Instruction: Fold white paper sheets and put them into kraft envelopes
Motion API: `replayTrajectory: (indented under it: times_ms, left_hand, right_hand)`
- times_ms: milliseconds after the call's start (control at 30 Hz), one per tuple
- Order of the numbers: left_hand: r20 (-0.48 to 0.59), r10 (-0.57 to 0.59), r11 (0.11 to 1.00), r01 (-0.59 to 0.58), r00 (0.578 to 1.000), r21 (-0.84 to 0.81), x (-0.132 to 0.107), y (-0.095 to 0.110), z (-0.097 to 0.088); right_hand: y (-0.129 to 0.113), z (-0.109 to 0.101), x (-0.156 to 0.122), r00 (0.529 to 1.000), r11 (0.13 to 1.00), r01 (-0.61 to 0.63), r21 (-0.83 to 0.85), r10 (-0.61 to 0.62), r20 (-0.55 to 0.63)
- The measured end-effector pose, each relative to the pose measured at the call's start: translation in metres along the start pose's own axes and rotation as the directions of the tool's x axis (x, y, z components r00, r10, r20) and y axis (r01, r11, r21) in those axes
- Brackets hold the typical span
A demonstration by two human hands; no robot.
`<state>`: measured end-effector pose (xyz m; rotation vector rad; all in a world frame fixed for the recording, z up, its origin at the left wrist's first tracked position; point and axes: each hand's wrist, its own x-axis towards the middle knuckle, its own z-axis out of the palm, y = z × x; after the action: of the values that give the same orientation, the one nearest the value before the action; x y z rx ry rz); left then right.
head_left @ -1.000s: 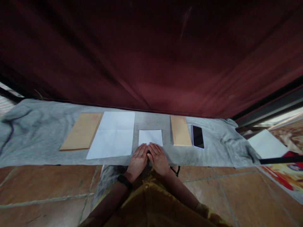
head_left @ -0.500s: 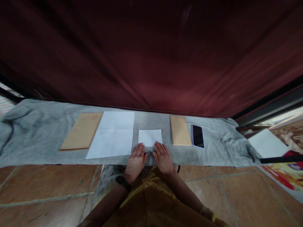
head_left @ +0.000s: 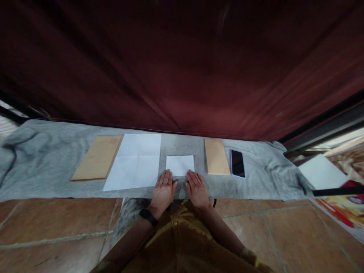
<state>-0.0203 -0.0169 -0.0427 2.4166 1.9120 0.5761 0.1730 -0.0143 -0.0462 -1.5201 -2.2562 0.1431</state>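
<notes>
A small folded-looking white paper (head_left: 180, 164) lies flat in front of me on a grey cloth (head_left: 182, 145). At its near left corner rests my left hand (head_left: 163, 190), palm down, fingers stretched out. My right hand (head_left: 197, 190) lies the same way by the near right corner. Neither hand grips anything. Left of the small paper is a larger white sheet (head_left: 136, 161) with crease lines across it. Beyond that sheet, further left, are brown envelopes (head_left: 96, 157). To the right are another brown envelope stack (head_left: 217, 156) and a phone (head_left: 238, 163) with a dark screen.
A dark red curtain (head_left: 182, 76) hangs along the cloth's far edge. Tiled floor (head_left: 57, 223) shows below the near edge. At the right, past a dark metal bar (head_left: 338, 191), are a white sheet (head_left: 322, 171) and a colourful printed package (head_left: 345, 212).
Both hands have shifted very slightly, the left one a little to the left and the right one a touch outward. The papers, envelopes and phone stay where they were.
</notes>
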Motion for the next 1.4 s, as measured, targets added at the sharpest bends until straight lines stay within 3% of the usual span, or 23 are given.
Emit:
replayTrajectory:
  times_ms: [500,700,1033,1400]
  left_hand:
    - [0.098,-0.008,1.0,0.006,0.995,0.021,0.042,-0.014,0.01]
    - [0.068,-0.01,1.0,0.008,0.998,0.021,0.059,-0.019,0.016]
    - [0.08,-0.03,0.997,0.024,0.996,0.07,0.07,-0.009,0.021]
    - [0.122,0.155,0.987,-0.149,0.98,-0.062,0.082,0.006,0.027]
  right_hand:
    - [0.001,0.006,-0.001,0.999,0.999,0.006,-0.045,-0.007,-0.031]
    - [0.002,0.007,-0.002,0.999,0.999,0.008,-0.036,-0.01,-0.04]
    - [0.001,0.006,-0.002,0.999,0.998,0.016,-0.059,-0.018,-0.042]
    - [-0.001,0.005,0.0,0.999,1.0,0.0,-0.006,0.0,-0.043]
